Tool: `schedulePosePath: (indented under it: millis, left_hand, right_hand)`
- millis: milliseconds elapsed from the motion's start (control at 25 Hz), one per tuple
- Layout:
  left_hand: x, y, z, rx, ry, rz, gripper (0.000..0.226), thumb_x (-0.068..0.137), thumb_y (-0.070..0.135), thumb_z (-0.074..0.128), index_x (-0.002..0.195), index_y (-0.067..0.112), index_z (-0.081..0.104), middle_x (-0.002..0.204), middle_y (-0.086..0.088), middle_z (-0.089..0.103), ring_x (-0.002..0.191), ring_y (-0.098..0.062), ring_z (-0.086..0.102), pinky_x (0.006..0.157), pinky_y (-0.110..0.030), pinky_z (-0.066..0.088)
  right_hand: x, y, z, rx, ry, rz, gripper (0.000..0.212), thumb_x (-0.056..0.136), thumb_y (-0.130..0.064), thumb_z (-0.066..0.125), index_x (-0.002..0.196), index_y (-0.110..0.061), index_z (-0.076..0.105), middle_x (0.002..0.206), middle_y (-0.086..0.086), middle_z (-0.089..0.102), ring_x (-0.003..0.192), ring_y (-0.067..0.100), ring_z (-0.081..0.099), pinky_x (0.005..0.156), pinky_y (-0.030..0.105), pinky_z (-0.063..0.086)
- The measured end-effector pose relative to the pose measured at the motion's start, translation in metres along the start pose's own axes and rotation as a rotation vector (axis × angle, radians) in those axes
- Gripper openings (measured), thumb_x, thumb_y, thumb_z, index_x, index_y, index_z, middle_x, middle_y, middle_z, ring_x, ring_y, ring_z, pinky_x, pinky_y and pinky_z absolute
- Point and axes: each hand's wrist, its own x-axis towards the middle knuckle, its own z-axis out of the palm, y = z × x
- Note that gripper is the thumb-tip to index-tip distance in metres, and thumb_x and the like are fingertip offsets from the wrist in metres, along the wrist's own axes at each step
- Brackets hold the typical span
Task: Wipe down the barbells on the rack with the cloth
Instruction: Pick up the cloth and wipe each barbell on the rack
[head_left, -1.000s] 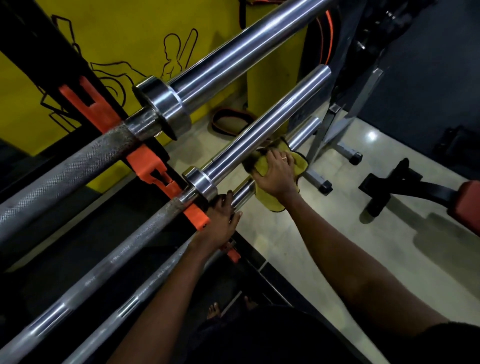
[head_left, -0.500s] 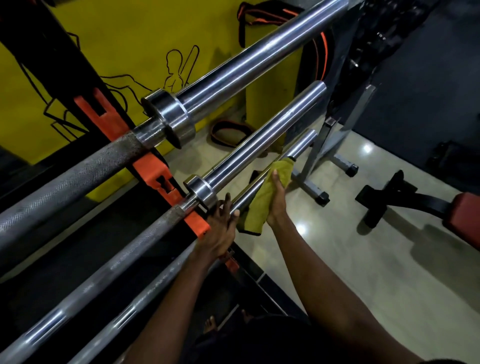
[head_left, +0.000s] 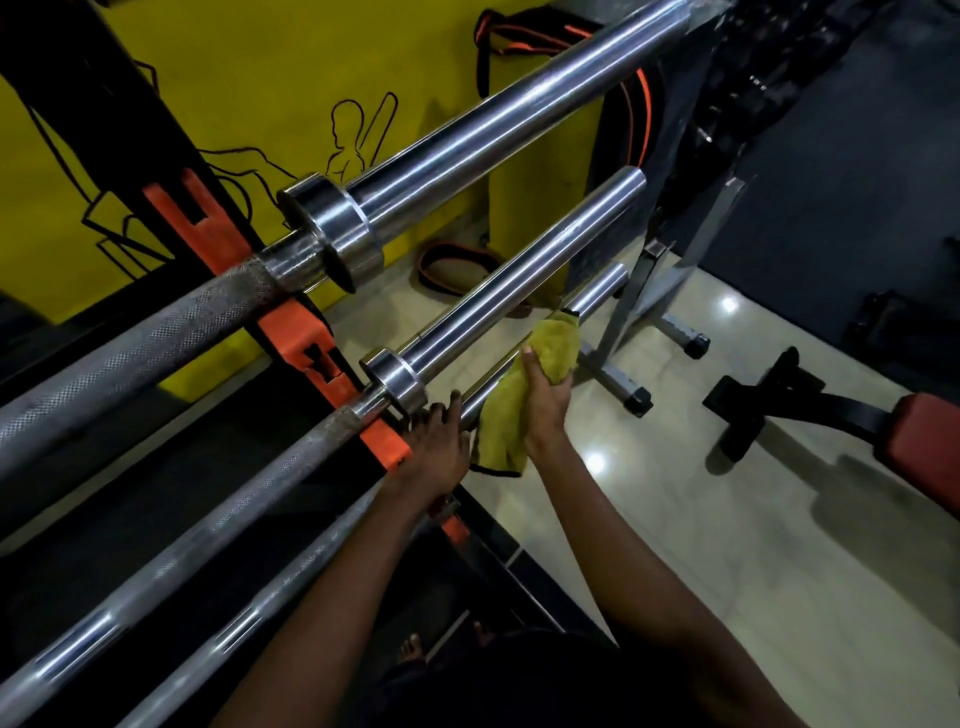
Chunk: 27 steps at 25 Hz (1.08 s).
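Three barbells lie on the rack (head_left: 332, 364), stepped one below the other and running from lower left to upper right. The top barbell (head_left: 519, 109) is nearest the camera, with its collar just right of an orange rack hook. The middle barbell (head_left: 524, 270) sits lower; its collar is directly above the left hand. The bottom barbell (head_left: 597, 291) is the lowest, and only its sleeve end shows beyond the cloth.

The yellow cloth (head_left: 556, 343) is wrapped over the sleeve of the bottom barbell, partway along it, with a loose end hanging down below the bar between the two hands.

Right hand (head_left: 545, 400): grip clamped on the cloth, thumb up along the near side, fingers curled around the far side, pressing the cloth against the bottom barbell's sleeve.

Left hand (head_left: 439, 447): rests at the rack hook where the bottom barbell sits, fingers extended and spread over bar and hook. Whether this grip is wrapped round the bar or merely laid flat on it cannot be told; the fingertips are in shadow.

Background: yellow wall (head_left: 260, 78) with black line drawings, pale tiled floor (head_left: 675, 519) with light reflections, a red-padded bench (head_left: 924, 436) at the right edge, and a belt (head_left: 457, 265) on the floor near the wall.
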Motion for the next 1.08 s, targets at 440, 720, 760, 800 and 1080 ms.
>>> schedulePosePath:
  millis: [440,720,760,800,1080]
  left_hand:
    - [0.017,0.000,-0.005,0.013,0.062,0.158,0.066,0.101,0.043,0.035,0.156,0.028,0.002,0.139,-0.010,0.045,0.110,-0.032,0.054,0.080,-0.038,0.048]
    - [0.032,0.019,0.002,0.184,0.165,0.220,0.067,0.097,0.034,0.038,0.151,0.001,0.017,0.158,-0.024,0.015,0.131,-0.038,0.044,0.096,-0.043,0.046]
    - [0.039,0.022,0.002,0.148,0.139,0.200,0.069,0.098,0.039,0.037,0.153,0.004,0.014,0.157,-0.025,0.019,0.126,-0.037,0.049,0.091,-0.042,0.049]
    - [0.044,0.025,0.003,0.102,0.103,0.153,0.072,0.099,0.046,0.035,0.154,0.009,0.009,0.156,-0.024,0.022,0.123,-0.037,0.051,0.089,-0.043,0.049]
    - [0.074,0.046,0.001,-0.018,0.062,0.193,0.076,0.097,0.048,0.044,0.154,0.025,-0.001,0.143,-0.018,0.039,0.117,-0.034,0.051,0.086,-0.045,0.051]
  right_hand:
    - [0.081,-0.050,0.003,-1.322,-0.126,-0.655,0.094,0.079,-0.076,0.054,0.149,-0.016,0.039,0.158,0.009,0.034,0.150,0.026,0.020,0.122,0.054,0.004]
    - [0.098,-0.070,-0.015,-1.547,-0.365,-0.773,0.092,0.083,-0.074,0.055,0.152,-0.017,0.034,0.158,0.011,0.035,0.149,0.026,0.024,0.122,0.047,0.000]
    - [0.105,-0.076,-0.019,-1.490,-0.323,-0.749,0.092,0.083,-0.073,0.057,0.152,-0.018,0.033,0.159,0.010,0.032,0.150,0.026,0.021,0.121,0.049,0.000]
    - [0.111,-0.079,-0.020,-1.429,-0.258,-0.706,0.093,0.082,-0.072,0.058,0.153,-0.018,0.032,0.161,0.010,0.028,0.151,0.027,0.016,0.121,0.051,0.000]
    - [0.127,-0.095,0.015,-1.179,0.016,-0.282,0.120,0.080,-0.054,0.071,0.158,-0.013,-0.011,0.163,0.014,-0.022,0.149,0.038,-0.021,0.120,0.059,-0.003]
